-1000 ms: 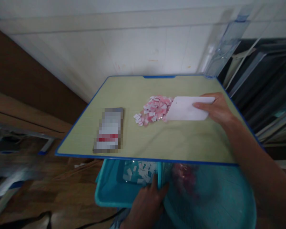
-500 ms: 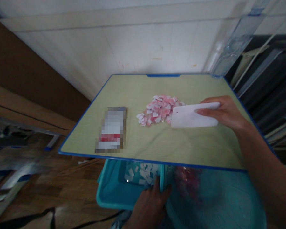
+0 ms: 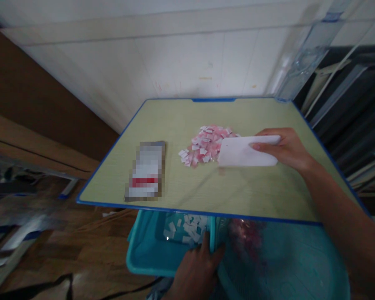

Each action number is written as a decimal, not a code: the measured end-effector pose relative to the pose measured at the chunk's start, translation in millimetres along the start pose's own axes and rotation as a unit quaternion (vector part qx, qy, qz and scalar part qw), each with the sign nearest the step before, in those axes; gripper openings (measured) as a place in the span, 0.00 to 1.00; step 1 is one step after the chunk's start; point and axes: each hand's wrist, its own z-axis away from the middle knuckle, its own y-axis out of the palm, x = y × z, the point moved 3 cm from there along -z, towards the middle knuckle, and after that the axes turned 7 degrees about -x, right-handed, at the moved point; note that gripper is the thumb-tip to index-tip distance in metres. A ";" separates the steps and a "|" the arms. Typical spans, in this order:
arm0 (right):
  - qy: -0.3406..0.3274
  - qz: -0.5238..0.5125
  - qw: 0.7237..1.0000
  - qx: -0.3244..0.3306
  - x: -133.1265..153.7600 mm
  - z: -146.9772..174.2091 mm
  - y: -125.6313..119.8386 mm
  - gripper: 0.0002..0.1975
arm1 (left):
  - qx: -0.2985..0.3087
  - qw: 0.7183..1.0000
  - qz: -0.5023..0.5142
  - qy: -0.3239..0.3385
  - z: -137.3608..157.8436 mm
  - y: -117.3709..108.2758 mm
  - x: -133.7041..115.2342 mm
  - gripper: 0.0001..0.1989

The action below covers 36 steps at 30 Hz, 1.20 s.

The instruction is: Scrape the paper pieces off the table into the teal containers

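In my right hand (image 3: pixel 286 148) is a flat white scraper-like sheet (image 3: pixel 248 151), pinched with the thumb on its near face. Its left edge reaches the right side of a pile of small pink and white pieces (image 3: pixel 206 143) on the table (image 3: pixel 237 191), covering part of it. Below the table's front edge, my left hand (image 3: pixel 196 266) grips the near rim of a teal bin (image 3: pixel 143 258), index finger and thumb on either side of the rim. Small white pieces (image 3: pixel 192 227) lie inside that bin.
A pixelated phone-like object (image 3: pixel 146 168) lies on the table's left. Right of the bin is a larger teal tub (image 3: pixel 293 258) holding a clear bag with reddish contents (image 3: pixel 245 233). A clear plastic bottle (image 3: pixel 303 62) stands at the back right corner against the wall.
My right hand has moved the white sheet slightly left, further against the pile. My left hand stays on the bin rim.
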 end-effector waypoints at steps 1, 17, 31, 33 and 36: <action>0.005 -0.003 1.000 -0.007 -0.6 0.0 -0.6 0.14 | -0.002 1.000 -0.001 0.001 0.0 0.0 -0.2 0.31; 0.033 -0.021 0.999 -0.032 -3.3 2.1 -2.6 0.15 | -0.028 1.000 -0.005 0.007 0.6 1.6 0.6 0.30; 0.035 -0.030 0.999 0.018 -3.2 4.7 3.1 0.15 | -0.023 1.000 0.002 0.010 1.0 -3.9 -0.6 0.28; 0.031 -0.039 0.998 0.032 -1.0 5.6 4.3 0.15 | -0.014 1.000 0.005 0.012 1.0 -4.3 -0.7 0.27; 0.026 -0.053 0.998 0.025 0.8 6.5 3.4 0.14 | -0.008 1.000 0.002 0.015 1.1 -3.9 -0.4 0.27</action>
